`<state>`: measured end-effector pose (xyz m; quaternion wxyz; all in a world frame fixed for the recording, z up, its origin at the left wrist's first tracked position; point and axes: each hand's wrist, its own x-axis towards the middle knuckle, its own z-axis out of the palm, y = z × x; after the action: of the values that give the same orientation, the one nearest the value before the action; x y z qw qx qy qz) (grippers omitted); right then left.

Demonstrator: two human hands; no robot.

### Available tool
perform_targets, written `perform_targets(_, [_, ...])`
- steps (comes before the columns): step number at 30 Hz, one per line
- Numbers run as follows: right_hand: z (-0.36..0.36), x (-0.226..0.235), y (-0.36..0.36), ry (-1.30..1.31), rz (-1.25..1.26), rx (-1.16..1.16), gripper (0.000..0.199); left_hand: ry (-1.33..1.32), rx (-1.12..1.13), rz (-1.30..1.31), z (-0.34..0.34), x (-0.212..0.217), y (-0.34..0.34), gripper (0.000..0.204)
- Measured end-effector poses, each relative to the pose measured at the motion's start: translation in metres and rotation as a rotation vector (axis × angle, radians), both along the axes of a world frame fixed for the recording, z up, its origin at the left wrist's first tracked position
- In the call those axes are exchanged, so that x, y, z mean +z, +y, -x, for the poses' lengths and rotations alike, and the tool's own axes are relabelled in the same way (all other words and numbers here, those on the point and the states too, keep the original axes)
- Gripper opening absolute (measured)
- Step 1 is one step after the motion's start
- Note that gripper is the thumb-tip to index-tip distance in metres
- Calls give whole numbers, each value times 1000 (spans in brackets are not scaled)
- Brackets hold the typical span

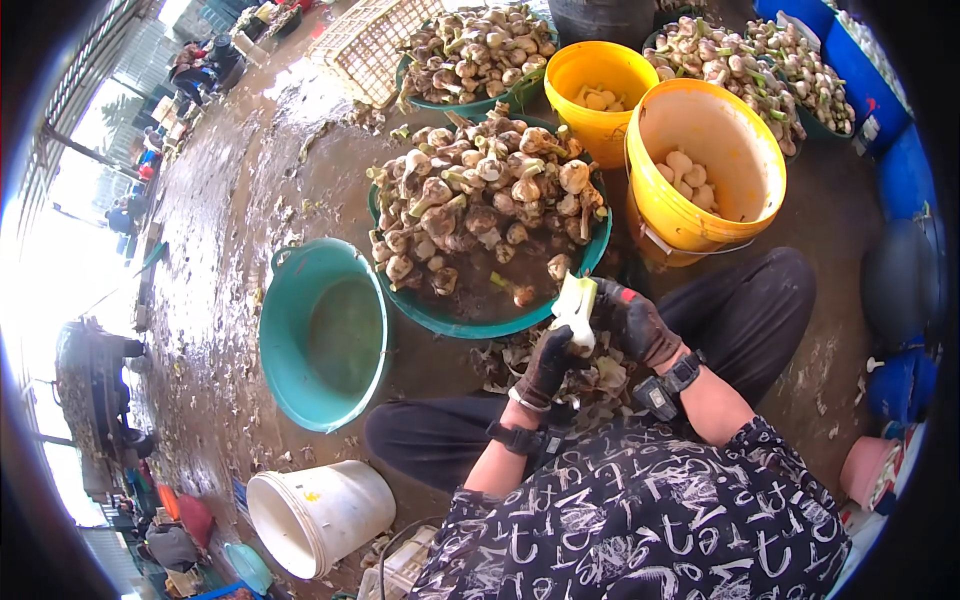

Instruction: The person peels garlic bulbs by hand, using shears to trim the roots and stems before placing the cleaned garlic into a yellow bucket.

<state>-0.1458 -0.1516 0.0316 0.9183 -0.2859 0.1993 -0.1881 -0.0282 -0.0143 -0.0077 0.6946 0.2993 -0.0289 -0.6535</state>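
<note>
A peeled white garlic bulb (574,318) with a pale green stem stands upright between my gloved hands, in front of the big basin. My left hand (546,368) is closed round its lower part. Against the stem's right side, my right hand (640,326) has its fingers curled in; a small red patch shows at them, and what they grip is hidden. Loose peelings (605,378) lie beneath both hands. Just beyond, a green basin (480,328) holds a heap of dirty, unpeeled garlic bulbs (465,190).
Two yellow buckets, a nearer one (735,215) and a farther one (565,75), hold peeled bulbs. Left of the basin sits a teal tub (285,350). A white bucket (350,505) lies tipped at lower left. More garlic heaps (475,55) and a cream crate (365,45) stand farther back.
</note>
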Motion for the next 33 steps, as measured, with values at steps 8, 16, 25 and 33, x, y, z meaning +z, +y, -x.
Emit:
perform_targets(8, [0,-12,-2,199,468,80,29,-862,104,34,-7,13,-1,25])
perform_targets(16, [5,-16,-36,374,243,-100,18,-1408,-593,-77,-4,30,25,29])
perform_targets(25, [5,-19,-15,162,580,-7,26,-1373,-216,-341,-18,22,10,38])
perform_targets(33, [16,-46,-24,300,497,-144,25,-647,-83,-312,-9,42,-11,26])
